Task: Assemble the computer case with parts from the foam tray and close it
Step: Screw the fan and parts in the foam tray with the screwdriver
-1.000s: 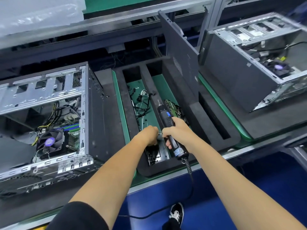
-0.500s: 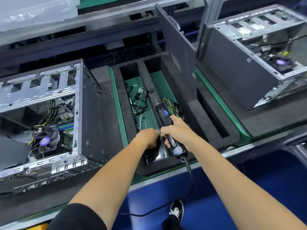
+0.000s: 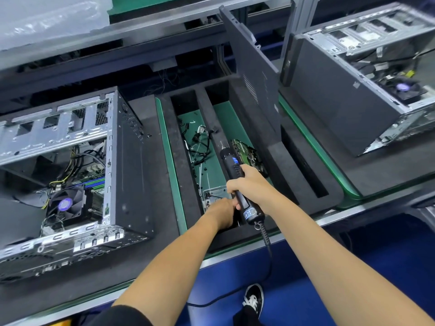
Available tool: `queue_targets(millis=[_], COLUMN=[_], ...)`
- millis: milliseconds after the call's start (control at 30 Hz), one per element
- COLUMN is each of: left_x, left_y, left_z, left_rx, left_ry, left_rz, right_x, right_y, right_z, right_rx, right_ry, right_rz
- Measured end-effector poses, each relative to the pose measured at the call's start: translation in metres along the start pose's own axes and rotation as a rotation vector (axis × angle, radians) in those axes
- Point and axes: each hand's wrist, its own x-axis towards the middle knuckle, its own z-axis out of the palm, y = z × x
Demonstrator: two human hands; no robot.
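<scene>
The left hand (image 3: pixel 222 212) has sunk deeper into the near end of the foam tray (image 3: pixel 286 161) than it was a second ago, when its knuckles sat level with the foam rim. Now the fingers are buried under the back of the hand, down against a small metal bracket (image 3: pixel 213 196) that lies just beyond them. They look curled round something there, but I cannot tell whether they have a real hold on it or are only feeling for an edge (the hand hides its own fingertips).

The right hand (image 3: pixel 250 184) has barely shifted. Its fingers are wrapped tight round the screwdriver (image 3: pixel 237 177), tip pointing away from the person, cord trailing off the bench toward the floor. Its knuckles touch the left hand's, so the two are crowded over the same pocket.

Just past the screwdriver's tip sits a green board (image 3: pixel 247 152), on edge in the next slot, and left of that a tangle of cables (image 3: pixel 200 142), both beyond the fingers and untouched. The side panel (image 3: pixel 253 74) stands upright in the tray, well beyond both hands.

The open case (image 3: pixel 70 172) waits well off to the left of the left hand, fan and wiring exposed, nothing yet carried to it.

My reading: this is a pick in progress, a part being dug out. Closing the case is a long way off.
</scene>
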Motion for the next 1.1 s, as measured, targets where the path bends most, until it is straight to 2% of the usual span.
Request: queue_targets(millis=[200, 300, 367, 433, 533, 600, 700, 767, 1100], left_x=[-0.003, -0.006, -0.007, -0.007, -0.006, -0.003, 0.000, 0.003, 0.015], left_y=[0.001, -0.006, -0.015, -0.024, -0.030, -0.034, -0.045, -0.048, -0.043], left_z=[-0.013, -0.032, -0.047, -0.056, -0.060, -0.059, -0.056, -0.053, -0.044], left_rx=[-0.104, -0.227, -0.223, -0.156, -0.078, 0.091, 0.377, 0.472, 0.498], left_ry=[-0.041, 0.043, 0.123, 0.179, 0.137, 0.156, 0.266, 0.234, 0.221], left_rz=[-0.057, -0.104, -0.125, -0.158, -0.158, -0.172, -0.214, -0.202, -0.190], right_x=[0.003, 0.003, 0.003, 0.004, 0.004, 0.004, 0.003, 0.004, 0.013], right_y=[-0.001, -0.004, -0.006, -0.007, -0.007, -0.007, -0.007, -0.007, -0.005], right_z=[0.002, 0.003, 0.004, 0.004, 0.004, 0.003, -0.001, -0.003, -0.006], right_rx=[0.000, -0.018, -0.027, -0.014, -0.006, -0.023, -0.008, 0.006, -0.023], right_ry=[-0.019, -0.013, 0.001, -0.003, -0.005, -0.008, -0.022, -0.029, -0.027], right_rz=[-0.004, -0.004, -0.004, -0.005, -0.005, -0.002, -0.003, -0.001, 0.015])
